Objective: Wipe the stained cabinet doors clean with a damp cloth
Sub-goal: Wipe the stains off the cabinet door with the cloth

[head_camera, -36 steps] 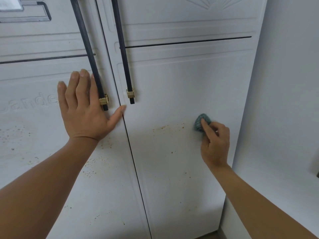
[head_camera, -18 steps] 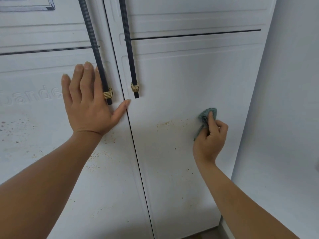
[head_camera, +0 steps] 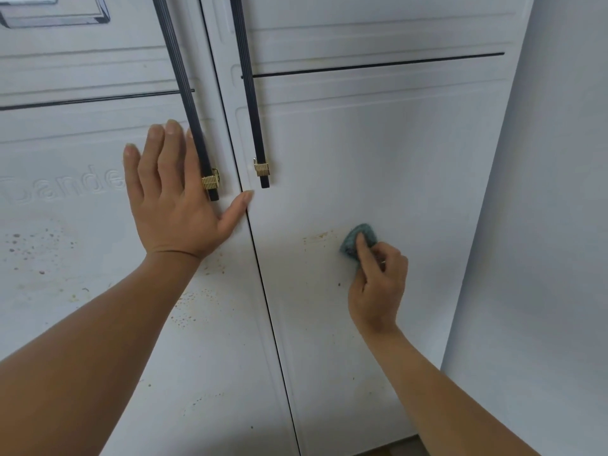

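right now cloth (head_camera: 357, 240) pressed beside stains (head_camera: 317, 236) (right door (head_camera: 378, 159)).

This looks like a home, likely its kitchen. A tall white left door (head_camera: 82, 340) and right door (head_camera: 378, 143) meet at a narrow seam. Both carry long dark handles (head_camera: 187, 93) with gold collars and brownish spatter stains (head_camera: 317, 236). A plain white wall (head_camera: 543, 225) stands alongside.

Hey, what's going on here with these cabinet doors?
A person is wiping white cabinet doors. The right hand pinches a small teal cloth against the right door, just right of a streak of brownish specks. The left hand lies flat on the left door, which carries many unwiped spots.
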